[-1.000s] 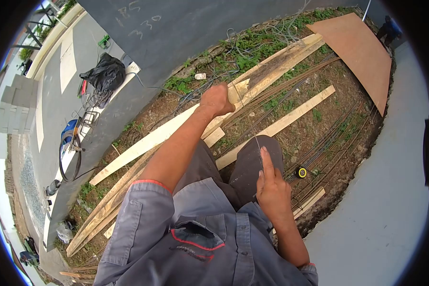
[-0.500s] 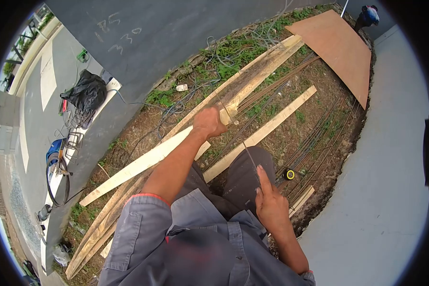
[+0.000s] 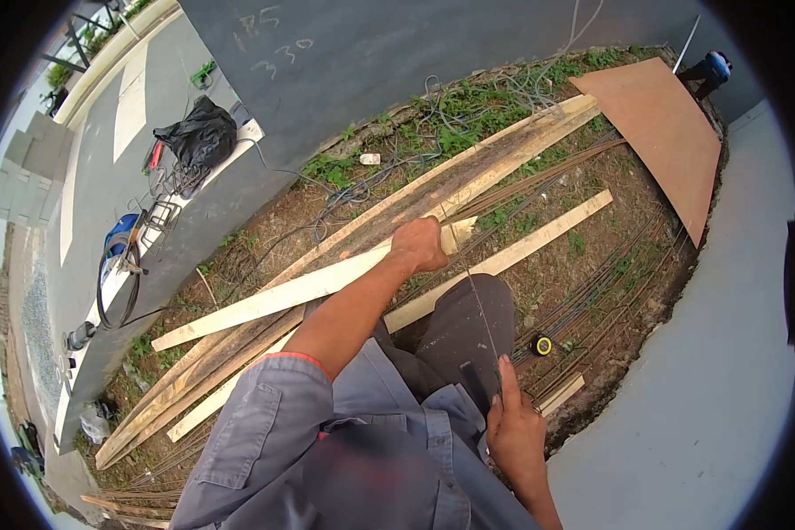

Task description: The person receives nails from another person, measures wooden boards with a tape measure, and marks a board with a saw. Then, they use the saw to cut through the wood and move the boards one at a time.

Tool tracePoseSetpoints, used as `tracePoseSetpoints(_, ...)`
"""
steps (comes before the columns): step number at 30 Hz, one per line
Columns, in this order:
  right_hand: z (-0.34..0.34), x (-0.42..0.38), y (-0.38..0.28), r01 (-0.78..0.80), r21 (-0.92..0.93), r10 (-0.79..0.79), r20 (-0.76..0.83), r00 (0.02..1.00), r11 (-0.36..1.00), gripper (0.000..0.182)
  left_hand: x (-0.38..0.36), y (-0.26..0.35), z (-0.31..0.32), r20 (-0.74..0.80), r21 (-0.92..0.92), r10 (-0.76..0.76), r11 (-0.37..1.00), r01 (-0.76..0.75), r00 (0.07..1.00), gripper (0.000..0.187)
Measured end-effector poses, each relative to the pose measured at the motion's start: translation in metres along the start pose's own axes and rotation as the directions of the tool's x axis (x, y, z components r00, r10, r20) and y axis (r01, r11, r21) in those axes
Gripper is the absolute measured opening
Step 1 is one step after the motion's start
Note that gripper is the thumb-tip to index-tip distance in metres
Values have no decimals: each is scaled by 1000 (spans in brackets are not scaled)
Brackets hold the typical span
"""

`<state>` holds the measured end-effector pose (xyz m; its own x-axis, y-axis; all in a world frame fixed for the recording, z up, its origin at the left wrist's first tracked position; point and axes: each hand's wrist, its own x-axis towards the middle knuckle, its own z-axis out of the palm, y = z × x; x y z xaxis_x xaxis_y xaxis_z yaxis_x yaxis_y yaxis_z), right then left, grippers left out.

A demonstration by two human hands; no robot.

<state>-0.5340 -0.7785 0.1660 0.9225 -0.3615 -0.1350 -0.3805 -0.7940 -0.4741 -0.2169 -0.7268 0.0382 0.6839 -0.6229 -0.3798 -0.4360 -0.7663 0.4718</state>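
Observation:
My left hand (image 3: 420, 244) is closed around a pale wooden board (image 3: 314, 281), close to its rough right end. The board slants from lower left to upper right in front of my legs. Low on the right, my right hand (image 3: 516, 428) grips what looks like a handsaw (image 3: 479, 309), its index finger stretched along it. The saw appears as a thin line, seen nearly edge-on, and its handle is hidden in my fist. Its blade reaches up past my knee to the board's end, just right of my left hand.
Long timbers (image 3: 495, 185) and another board (image 3: 539, 233) lie on the ground. Near my right knee is a tape measure (image 3: 541, 345). Steel rods (image 3: 627, 265) lie to the right, a plywood sheet (image 3: 658, 132) beyond. A black bag (image 3: 201, 132) sits on the left ledge; a person (image 3: 708, 74) stands far right.
My right hand has drawn the saw back toward my body. My left hand keeps its hold on the board. The whole view has shifted a little.

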Motion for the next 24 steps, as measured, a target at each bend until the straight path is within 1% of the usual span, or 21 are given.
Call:
tracePoseSetpoints(2, 1, 14, -6, -50, -57, 53, 66, 996, 997, 61, -4, 7, 8, -29, 41, -14, 999, 15, 999, 37)
tracePoseSetpoints(3, 12, 48, 1, -47, -50, 50, 54, 997, 998, 61, -3, 14, 11, -37, 52, -9, 999, 11, 999, 37)
tracePoseSetpoints(4, 38, 95, 10, -23, -57, 24, 11, 1000, 998, 61, -8, 17, 19, -15, 35, 19, 999, -19, 1000, 42)
tracePoseSetpoints(5, 56, 119, 11, 19, -63, -20, -17, 1000, 998, 61, -16, 15, 26, 0, 9, 27, 1000, -27, 1000, 47)
tracePoseSetpoints(7, 45, 109, 2, 39, -65, -37, 22, 999, 997, 61, -21, 7, 19, 63, -1, 43, 999, -43, 997, 43)
tracePoseSetpoints(8, 37, 86, 0, 52, -31, -51, 13, 999, 998, 60, -26, 7, 20, 66, 4, 35, 999, -35, 997, 41)
tracePoseSetpoints(9, 17, 63, -11, -85, 5, 83, 142, 986, 996, 61, -27, 8, 18, 62, 5, 24, 1000, -24, 998, 39)
tracePoseSetpoints(10, 22, 33, 9, 33, 1, -33, 35, 999, 999, 65, -27, 6, 19, 29, -22, 31, 999, -31, 999, 36)
tracePoseSetpoints(11, 9, 13, 2, -45, -26, 47, 82, 996, 999, 67, -26, 6, 23, -6, -47, 44, 998, -44, 999, 33)
tracePoseSetpoints(12, 13, -2, 10, 19, 26, -19, -1, 1000, 999, 68, -24, 7, 28, -22, -48, 38, 998, -39, 999, 31)
tracePoseSetpoints(13, 17, 9, 6, 59, 34, -60, 22, 998, 998, 68, -21, 4, 29, -37, -46, 37, 998, -38, 999, 30)
tracePoseSetpoints(15, 25, 32, -8, -121, 3, 120, 108, 987, 993, 67, -17, 1, 19, -35, -55, 2, 998, -4, 999, 29)
tracePoseSetpoints(16, 48, 62, 2, 7, 13, -7, -12, 1000, 1000, 67, -15, 2, 16, -21, -66, 5, 998, -6, 1000, 29)
tracePoseSetpoints(17, 54, 88, -2, 17, 20, -17, -3, 1000, 1000, 67, -14, -2, 18, -23, -64, -10, 998, 9, 1000, 29)
tracePoseSetpoints(19, 59, 122, -10, 6, -109, 3, 78, 997, 994, 66, -17, -8, 28, -19, -37, 39, 999, -40, 999, 29)
tracePoseSetpoints(20, 60, 106, -3, 66, -91, -62, 43, 997, 994, 65, -19, -9, 27, -3, -56, 16, 998, -16, 1000, 29)
tracePoseSetpoints(21, 46, 74, -3, 13, -37, -11, 63, 998, 999, 65, -18, -11, 27, -4, -63, 28, 998, -28, 1000, 29)
tracePoseSetpoints(22, 32, 39, -4, -37, 13, 36, 86, 996, 999, 64, -16, -14, 27, 1, -79, 10, 997, -9, 1000, 29)
tracePoseSetpoints(23, 30, 2, 8, 28, -24, -28, 8, 1000, 999, 65, -12, -15, 29, 10, -86, 0, 996, 0, 1000, 28)
tracePoseSetpoints(24, 27, -7, 9, 52, -45, -54, -42, 998, 998, 65, -10, -15, 32, 6, -77, 27, 997, -26, 1000, 33)
